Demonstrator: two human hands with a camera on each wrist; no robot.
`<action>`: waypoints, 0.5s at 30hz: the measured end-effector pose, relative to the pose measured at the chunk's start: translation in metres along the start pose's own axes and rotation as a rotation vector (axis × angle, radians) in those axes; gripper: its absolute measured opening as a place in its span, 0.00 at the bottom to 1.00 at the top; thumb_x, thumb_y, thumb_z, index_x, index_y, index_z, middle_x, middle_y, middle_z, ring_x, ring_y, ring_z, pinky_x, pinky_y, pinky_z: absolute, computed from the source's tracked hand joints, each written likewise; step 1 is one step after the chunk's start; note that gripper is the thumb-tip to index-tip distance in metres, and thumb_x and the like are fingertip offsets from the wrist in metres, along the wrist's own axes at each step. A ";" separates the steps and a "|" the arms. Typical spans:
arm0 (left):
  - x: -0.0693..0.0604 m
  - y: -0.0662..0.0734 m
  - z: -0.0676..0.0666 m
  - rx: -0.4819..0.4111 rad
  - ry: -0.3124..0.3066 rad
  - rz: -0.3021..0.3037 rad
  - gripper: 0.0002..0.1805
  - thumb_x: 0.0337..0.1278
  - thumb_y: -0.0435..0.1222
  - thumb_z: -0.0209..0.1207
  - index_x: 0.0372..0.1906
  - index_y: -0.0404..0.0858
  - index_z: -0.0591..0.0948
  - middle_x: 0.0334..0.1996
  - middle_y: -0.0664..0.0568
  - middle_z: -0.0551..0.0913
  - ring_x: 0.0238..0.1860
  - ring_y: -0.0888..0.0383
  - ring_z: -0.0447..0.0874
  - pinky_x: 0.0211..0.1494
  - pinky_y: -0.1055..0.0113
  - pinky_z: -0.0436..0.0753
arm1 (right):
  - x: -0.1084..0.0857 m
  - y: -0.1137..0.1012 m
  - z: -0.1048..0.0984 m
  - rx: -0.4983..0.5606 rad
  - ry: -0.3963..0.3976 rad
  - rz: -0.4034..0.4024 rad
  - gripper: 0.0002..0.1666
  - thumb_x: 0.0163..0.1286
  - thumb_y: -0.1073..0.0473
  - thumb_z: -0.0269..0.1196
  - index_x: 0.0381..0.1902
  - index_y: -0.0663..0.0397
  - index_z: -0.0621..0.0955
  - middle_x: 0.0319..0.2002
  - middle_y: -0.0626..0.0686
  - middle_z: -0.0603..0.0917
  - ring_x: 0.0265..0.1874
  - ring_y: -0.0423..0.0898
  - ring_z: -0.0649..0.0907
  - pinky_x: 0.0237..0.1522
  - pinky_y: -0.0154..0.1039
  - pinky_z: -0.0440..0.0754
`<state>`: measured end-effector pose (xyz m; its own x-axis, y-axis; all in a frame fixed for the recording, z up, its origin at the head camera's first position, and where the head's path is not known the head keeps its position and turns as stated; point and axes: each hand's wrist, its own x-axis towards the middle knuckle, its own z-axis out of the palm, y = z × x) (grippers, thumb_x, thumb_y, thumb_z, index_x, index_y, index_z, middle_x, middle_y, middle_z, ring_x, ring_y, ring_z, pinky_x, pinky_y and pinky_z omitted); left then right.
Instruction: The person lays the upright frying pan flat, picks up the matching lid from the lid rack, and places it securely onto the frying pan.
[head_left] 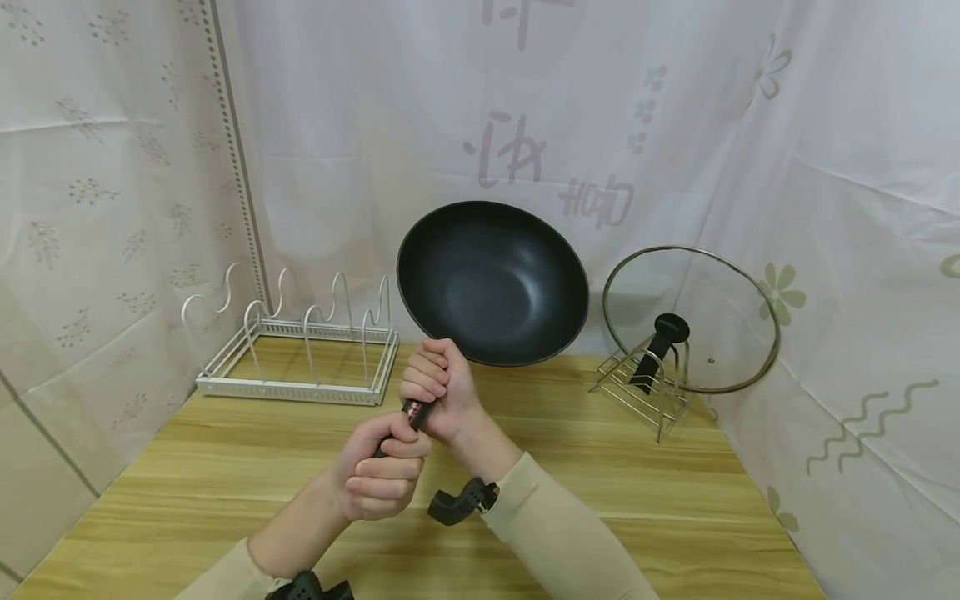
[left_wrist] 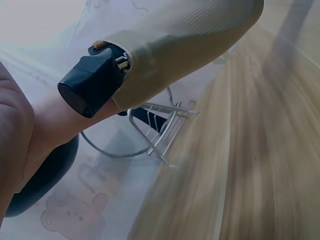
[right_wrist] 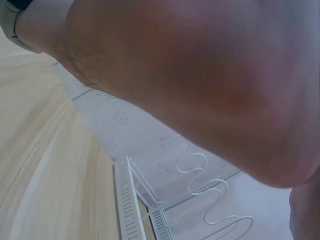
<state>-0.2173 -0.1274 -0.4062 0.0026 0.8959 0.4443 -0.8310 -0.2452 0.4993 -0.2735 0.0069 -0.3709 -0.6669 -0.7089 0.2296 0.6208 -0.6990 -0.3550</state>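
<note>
A black wok [head_left: 491,279] is held up above the wooden table, its dark inside turned toward me. Both hands grip its black handle [head_left: 414,412]. My right hand [head_left: 442,387] holds the part nearer the pan, fingers curled round it. Lower down, the left hand [head_left: 382,467] wraps the end of the handle, thumb over the top. Much of the handle is hidden by the fingers. In the left wrist view a piece of the wok [left_wrist: 47,175] shows behind the right forearm. The right wrist view is mostly filled by a blurred hand [right_wrist: 200,85].
A white wire rack [head_left: 292,387] stands at the back left of the wooden table [head_left: 525,517]. At the back right, a glass lid [head_left: 720,333] with a black knob leans in a small metal stand [head_left: 648,400]. Printed curtains [head_left: 360,125] hang behind and along both sides.
</note>
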 end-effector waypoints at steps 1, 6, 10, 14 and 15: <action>0.000 0.000 -0.001 -0.004 0.000 -0.001 0.21 0.81 0.40 0.41 0.23 0.49 0.58 0.11 0.61 0.60 0.07 0.67 0.58 0.05 0.73 0.51 | -0.001 -0.001 0.000 -0.003 0.007 0.000 0.38 0.90 0.51 0.35 0.13 0.41 0.67 0.09 0.40 0.71 0.07 0.35 0.72 0.16 0.26 0.69; 0.002 -0.002 -0.005 -0.032 -0.003 -0.005 0.21 0.80 0.41 0.42 0.23 0.49 0.58 0.11 0.61 0.60 0.07 0.67 0.58 0.06 0.73 0.52 | -0.004 -0.003 -0.003 -0.002 0.043 0.004 0.39 0.90 0.50 0.35 0.12 0.41 0.67 0.09 0.40 0.71 0.07 0.35 0.72 0.16 0.26 0.70; 0.005 -0.004 -0.008 -0.052 -0.011 -0.006 0.21 0.79 0.41 0.43 0.23 0.49 0.58 0.11 0.61 0.60 0.07 0.67 0.59 0.06 0.74 0.52 | -0.007 -0.005 -0.006 0.007 0.066 0.003 0.38 0.91 0.51 0.35 0.12 0.42 0.66 0.09 0.41 0.70 0.07 0.36 0.72 0.16 0.27 0.70; 0.007 -0.006 -0.011 -0.068 -0.015 -0.007 0.20 0.76 0.41 0.45 0.22 0.49 0.58 0.11 0.61 0.60 0.07 0.67 0.59 0.07 0.74 0.53 | -0.009 -0.006 -0.009 0.025 0.096 0.003 0.37 0.90 0.52 0.37 0.13 0.42 0.66 0.09 0.41 0.70 0.07 0.36 0.72 0.16 0.27 0.69; 0.008 -0.007 -0.012 -0.073 -0.015 -0.007 0.20 0.76 0.41 0.45 0.22 0.49 0.58 0.11 0.61 0.60 0.07 0.67 0.59 0.07 0.74 0.53 | -0.010 -0.006 -0.009 0.028 0.104 0.003 0.36 0.90 0.52 0.37 0.13 0.42 0.66 0.09 0.41 0.70 0.07 0.36 0.71 0.16 0.27 0.69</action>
<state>-0.2183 -0.1146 -0.4150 0.0162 0.8917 0.4524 -0.8691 -0.2111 0.4473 -0.2747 0.0189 -0.3795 -0.7030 -0.6987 0.1325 0.6335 -0.6999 -0.3299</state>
